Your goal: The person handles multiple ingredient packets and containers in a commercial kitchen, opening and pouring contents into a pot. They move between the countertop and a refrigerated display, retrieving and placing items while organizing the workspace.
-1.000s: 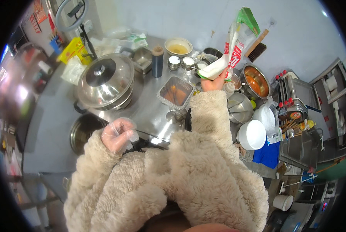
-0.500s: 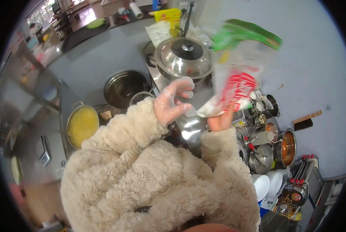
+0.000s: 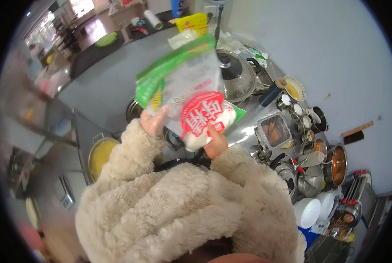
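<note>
Two hands on one bag, which seems the safest way to manage something this floppy. Right hand (image 3: 216, 142) grips the lower corner, thumb across the front; left hand (image 3: 154, 124) looks curled onto the left edge, though its fingertips are hard to make out. The clear bag (image 3: 189, 94) is held up, tilted, partly in front of the lidded steel pot (image 3: 239, 78), white contents slumped low. I'd support that weighted end firmly and turn it slowly. Can't see whether the green top (image 3: 178, 61) is sealed, so treat it as loose.
</note>
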Demonstrator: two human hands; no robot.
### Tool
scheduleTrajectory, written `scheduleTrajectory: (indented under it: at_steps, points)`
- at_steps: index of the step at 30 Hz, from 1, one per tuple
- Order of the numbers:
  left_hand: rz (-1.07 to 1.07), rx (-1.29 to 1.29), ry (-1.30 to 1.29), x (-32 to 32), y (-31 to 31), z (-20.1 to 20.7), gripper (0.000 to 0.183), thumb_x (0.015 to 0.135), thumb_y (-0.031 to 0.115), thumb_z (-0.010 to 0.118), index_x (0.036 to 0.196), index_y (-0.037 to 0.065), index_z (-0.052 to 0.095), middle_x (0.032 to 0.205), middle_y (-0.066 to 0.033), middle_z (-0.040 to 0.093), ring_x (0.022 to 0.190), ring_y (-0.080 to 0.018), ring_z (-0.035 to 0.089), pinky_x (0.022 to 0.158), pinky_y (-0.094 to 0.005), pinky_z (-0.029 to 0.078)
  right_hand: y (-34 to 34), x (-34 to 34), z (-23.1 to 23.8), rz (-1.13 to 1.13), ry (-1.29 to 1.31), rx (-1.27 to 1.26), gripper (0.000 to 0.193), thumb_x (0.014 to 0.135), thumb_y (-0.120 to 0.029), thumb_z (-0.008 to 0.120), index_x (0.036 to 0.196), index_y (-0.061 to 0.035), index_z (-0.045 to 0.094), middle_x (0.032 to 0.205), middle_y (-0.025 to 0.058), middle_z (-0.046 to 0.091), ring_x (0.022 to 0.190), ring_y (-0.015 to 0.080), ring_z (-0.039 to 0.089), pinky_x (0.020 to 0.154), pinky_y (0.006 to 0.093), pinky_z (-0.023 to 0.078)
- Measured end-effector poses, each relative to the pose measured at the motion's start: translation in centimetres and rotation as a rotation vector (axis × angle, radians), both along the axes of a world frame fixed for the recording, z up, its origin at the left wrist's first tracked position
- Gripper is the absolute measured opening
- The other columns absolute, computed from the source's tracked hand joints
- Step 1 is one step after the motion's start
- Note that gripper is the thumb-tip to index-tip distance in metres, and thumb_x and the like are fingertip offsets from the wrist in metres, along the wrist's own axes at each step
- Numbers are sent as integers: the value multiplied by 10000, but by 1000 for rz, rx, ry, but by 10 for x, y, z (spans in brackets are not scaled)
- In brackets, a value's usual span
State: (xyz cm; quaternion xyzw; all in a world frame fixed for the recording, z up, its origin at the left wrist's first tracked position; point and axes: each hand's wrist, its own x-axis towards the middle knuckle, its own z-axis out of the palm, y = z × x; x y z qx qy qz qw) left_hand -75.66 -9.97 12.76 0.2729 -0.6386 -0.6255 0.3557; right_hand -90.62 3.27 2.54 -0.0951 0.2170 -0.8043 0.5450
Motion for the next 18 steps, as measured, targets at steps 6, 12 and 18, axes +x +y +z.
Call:
scheduleTrajectory:
  at_steps: [6,12,18]
  points:
    - [252,107,174,-3,-86,-48,351,913,241,515,1129,-34,539,956,-90,628,851,-169,586,765,-285,461,-51,-5,-22,349,97,210,482,923,-202,506,1347,-82,310,1327,123,435,1188,269,465,988,448,373]
    - [377,-93,22,38,-198,-69,328,920,269,502,1034,-24,594,882,-105,629,803,-149,578,702,-297,459,-55,-18,-9,598,277,396,646,917,-241,519,1439,-132,156,1375,134,375,1195,285,457,978,425,370]
    - [521,-415,-667,4,-324,-89,426,909,385,476,977,-17,602,712,-130,578,786,-159,592,685,-345,440,-51,-40,-24,528,213,554,568,915,-210,518,1403,-113,243,1312,131,441,1139,284,498,943,426,420]
